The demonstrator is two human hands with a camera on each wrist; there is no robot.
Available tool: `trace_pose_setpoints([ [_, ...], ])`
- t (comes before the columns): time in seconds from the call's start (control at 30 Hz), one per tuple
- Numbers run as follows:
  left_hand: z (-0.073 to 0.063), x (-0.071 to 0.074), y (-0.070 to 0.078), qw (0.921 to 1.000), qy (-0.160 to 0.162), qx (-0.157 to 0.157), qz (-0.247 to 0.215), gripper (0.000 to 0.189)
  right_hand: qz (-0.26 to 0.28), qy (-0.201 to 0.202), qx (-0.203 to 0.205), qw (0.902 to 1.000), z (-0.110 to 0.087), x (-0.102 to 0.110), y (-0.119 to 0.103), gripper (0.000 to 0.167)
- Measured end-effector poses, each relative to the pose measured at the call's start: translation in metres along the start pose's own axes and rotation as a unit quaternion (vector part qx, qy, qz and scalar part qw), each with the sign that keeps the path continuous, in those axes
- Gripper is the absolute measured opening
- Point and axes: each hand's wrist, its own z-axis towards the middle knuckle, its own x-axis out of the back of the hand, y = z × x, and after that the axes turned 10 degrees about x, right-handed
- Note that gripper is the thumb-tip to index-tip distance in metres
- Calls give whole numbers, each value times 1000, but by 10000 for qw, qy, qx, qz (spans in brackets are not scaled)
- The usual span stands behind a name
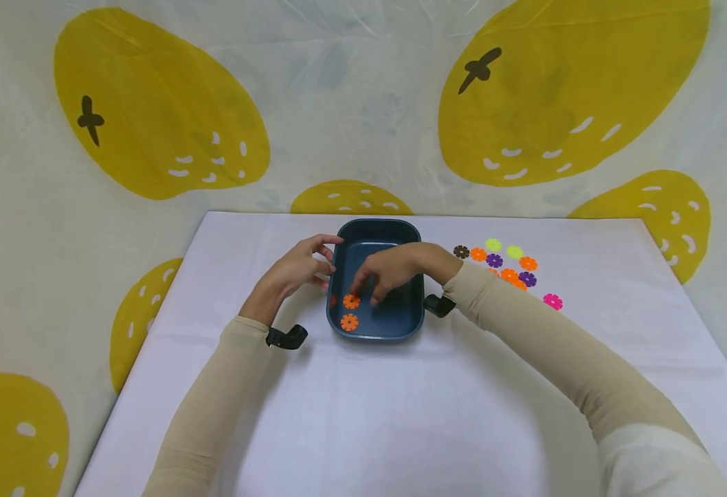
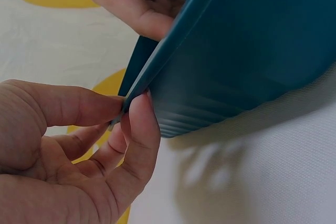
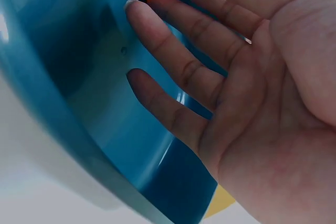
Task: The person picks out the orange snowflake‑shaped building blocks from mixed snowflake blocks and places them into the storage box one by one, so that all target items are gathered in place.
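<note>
A deep dark-blue rectangular tray (image 1: 400,324) with rounded corners stands on the white table. My left hand (image 1: 297,268) is at its left side; in the left wrist view the thumb and a finger pinch the tray's rim. My right hand (image 1: 391,270) reaches down inside the tray with its fingers loosely extended. One fingertip is right at an orange flower-shaped disc (image 1: 351,301) with a notched edge and a centre hole. A second orange disc (image 1: 349,322) lies just in front of it on the tray floor. Part of the tray floor is hidden under my right hand.
Right of the tray lie several loose flower-shaped discs: brown (image 1: 461,252), yellow-green (image 1: 493,245), purple (image 1: 494,260), orange (image 1: 528,264) and pink (image 1: 552,301). My right sleeve (image 1: 525,331) covers part of that group. Behind the table (image 1: 363,414) hangs a cloth (image 1: 351,103) with yellow fruit prints.
</note>
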Motion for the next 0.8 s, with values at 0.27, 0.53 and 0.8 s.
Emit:
trace_pose_setpoints([
  [0.27,1,0,0,10000,-24,11,25,68,268,233,-102,9993,-10,1,4,47],
  [0.53,0,1,2,10000,22,70,23,69,462,471,91,9978,-28,4,2,46],
  [0.8,-2,1,3,10000,-4,87,18,68,688,729,-102,9949,-45,4,1,45],
])
